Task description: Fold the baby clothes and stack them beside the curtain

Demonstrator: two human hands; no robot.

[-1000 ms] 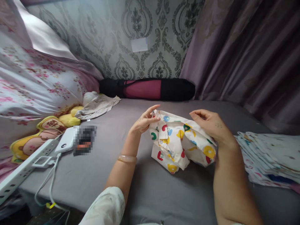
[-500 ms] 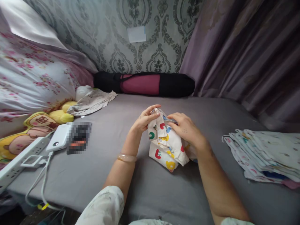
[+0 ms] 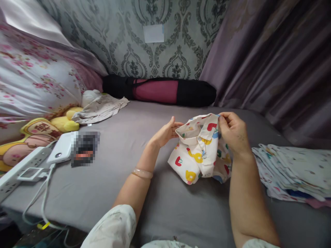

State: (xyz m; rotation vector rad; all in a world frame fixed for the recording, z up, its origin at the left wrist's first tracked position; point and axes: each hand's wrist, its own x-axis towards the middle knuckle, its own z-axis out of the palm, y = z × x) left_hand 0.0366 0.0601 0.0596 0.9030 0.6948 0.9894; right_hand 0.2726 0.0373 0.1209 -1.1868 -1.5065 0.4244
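Observation:
A small collared shirt (image 3: 192, 155), cream with red, yellow, blue and green prints, is bunched up just above the grey sheet. My right hand (image 3: 234, 132) pinches the upper right corner of its collar between thumb and fingers. The neck opening faces up toward me, and the button front hangs down in folds. At the collar's left edge is my left hand (image 3: 165, 133), thumb raised and fingers stretched out, with the fingertips at or just behind the fabric. Whether they press on the cloth cannot be made out.
Folded clothes (image 3: 297, 172) are stacked at the right. A black and maroon long bag (image 3: 155, 91) lies along the wall. On the left are a crumpled garment (image 3: 103, 108), yellow plush toys (image 3: 38, 129), a white power bank (image 3: 62, 148) and a power strip (image 3: 24, 170) with cables.
My right hand has moved right and up, drawing the collar into a wider opening. My left hand has let go of the collar and straightened its fingers. The view has shifted slightly.

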